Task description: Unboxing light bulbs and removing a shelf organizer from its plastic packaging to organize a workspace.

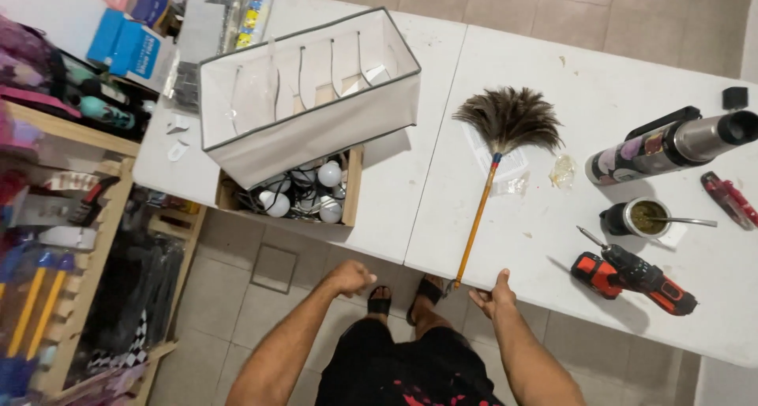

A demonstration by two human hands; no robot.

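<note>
Feather duster lies on the white table, plume toward the far side, orange handle running back to the near edge. The handle's end overhangs that edge slightly, just beside the right hand.

Right hand: fingers loosely spread, thumb raised, palm at the table's near edge; it grips nothing, and whether a fingertip touches the handle's end cannot be told. Left hand: closed in a loose fist, holding nothing visible, positioned over the tiled floor in front of the table, clear of its edge.

Obstructions on the table, right of the duster: a cordless drill near the front edge, a small dark cup with a metal straw, a steel flask lying on its side, a red pocket tool, a small black cap. A crumpled clear wrapper lies just beside the plume.

Left of the duster: a grey fabric organiser box with dividers, set tilted over a wooden crate of white bulbs; the crate projects past the near table edge (overhang noted).

Open surface remains around the handle, between the crate and the drill. A wooden shelf unit stands at far left, floor open between it and the person's sandalled feet.
</note>
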